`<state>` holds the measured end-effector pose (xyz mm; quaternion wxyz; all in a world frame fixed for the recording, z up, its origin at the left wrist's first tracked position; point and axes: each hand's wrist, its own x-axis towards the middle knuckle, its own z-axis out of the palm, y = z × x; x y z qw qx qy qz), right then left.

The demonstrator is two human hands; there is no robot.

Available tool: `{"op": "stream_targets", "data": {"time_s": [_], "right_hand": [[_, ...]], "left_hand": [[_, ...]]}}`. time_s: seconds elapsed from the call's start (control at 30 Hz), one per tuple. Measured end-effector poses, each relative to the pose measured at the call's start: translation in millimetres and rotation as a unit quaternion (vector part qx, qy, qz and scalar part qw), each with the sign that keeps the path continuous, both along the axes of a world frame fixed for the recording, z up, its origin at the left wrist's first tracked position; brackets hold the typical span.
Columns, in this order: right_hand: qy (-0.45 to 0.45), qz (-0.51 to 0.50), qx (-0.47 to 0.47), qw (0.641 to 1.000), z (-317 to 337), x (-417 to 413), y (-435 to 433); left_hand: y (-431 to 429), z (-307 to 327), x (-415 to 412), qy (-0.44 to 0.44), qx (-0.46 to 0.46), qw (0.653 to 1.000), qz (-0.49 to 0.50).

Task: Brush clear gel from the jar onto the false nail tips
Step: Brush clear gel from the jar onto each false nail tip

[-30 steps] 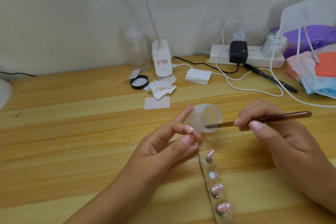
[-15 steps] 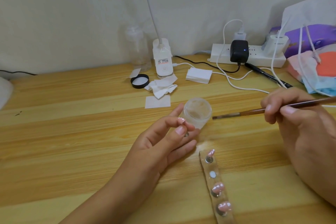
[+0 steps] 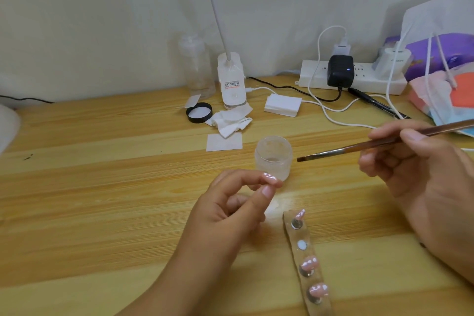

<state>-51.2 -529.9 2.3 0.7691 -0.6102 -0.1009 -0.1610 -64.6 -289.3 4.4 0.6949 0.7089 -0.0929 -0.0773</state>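
Observation:
A small frosted open jar (image 3: 273,160) stands upright on the wooden table (image 3: 102,187). My left hand (image 3: 230,210) is just in front of its base and pinches a pink false nail tip (image 3: 269,178) between thumb and forefinger. My right hand (image 3: 420,177) grips a brown-handled brush (image 3: 364,146). Its flat bristle end hangs in the air just right of the jar's rim. A clear holder strip (image 3: 305,251) lies at the front right and carries three pink nail tips (image 3: 309,263), with one empty mount between them.
A black lid (image 3: 199,112), crumpled tissue (image 3: 228,123) and a white pad (image 3: 224,141) lie behind the jar. A lamp base (image 3: 232,82), a clear bottle (image 3: 197,69), a power strip (image 3: 351,77) with cables and a black pen (image 3: 377,105) line the back. Bags (image 3: 441,64) fill the right edge.
The brush has come out of the jar and moved right and up. My left hand has let go of the jar, which now stands on the table, and has kept the nail tip.

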Motion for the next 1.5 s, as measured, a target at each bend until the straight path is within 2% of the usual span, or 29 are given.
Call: {"op": "stream_targets", "data": {"time_s": [0.2, 0.6, 1.27, 1.5], "right_hand": [[0.003, 0.006, 0.004, 1.000, 5.5, -4.0, 7.5], [0.013, 0.032, -0.007, 0.999, 5.3, -6.3, 5.5], [-0.024, 0.074, -0.041, 0.996, 2.5, -8.4, 7.7], [-0.012, 0.077, -0.035, 0.996, 3.6, -10.1, 6.9]], "left_hand": [[0.0, 2.9, -0.6, 0.005, -0.016, 0.999, -0.042], [-1.0, 1.3, -1.3, -0.026, 0.000, 0.998, -0.062], [0.9, 4.3, -1.2, -0.011, -0.029, 0.997, -0.067], [1.9, 4.7, 0.1, -0.016, -0.042, 0.997, -0.069]]}}
